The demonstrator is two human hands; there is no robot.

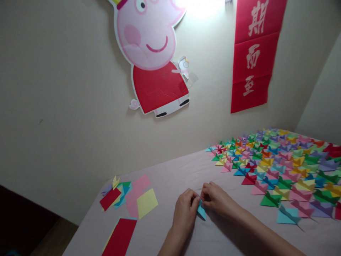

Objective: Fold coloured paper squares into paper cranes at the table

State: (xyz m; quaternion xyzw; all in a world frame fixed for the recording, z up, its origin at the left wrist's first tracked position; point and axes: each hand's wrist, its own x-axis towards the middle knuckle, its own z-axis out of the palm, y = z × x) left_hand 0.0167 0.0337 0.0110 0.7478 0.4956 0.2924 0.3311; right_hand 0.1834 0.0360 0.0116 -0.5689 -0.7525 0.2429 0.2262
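Two hands folding a blue paper piece at the near edge of the desk.

Head view: the left hand (184, 210) and right hand (216, 199) meet fingertip to fingertip, each grip pinching the blue paper piece (201, 211), which rests low against the pink-covered desk (170, 177) between them. Rows of folded paper figures (287, 170) fill the desk to the right, well apart. Loose coloured squares (133, 199) and a red sheet stack (121, 236) lie to the left. On the wall hang a cartoon pig cutout (153, 53) and a red banner (255, 53).

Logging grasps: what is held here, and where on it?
A blue folded paper, pinched at its upper edge between the left hand and right hand; lower corner free.
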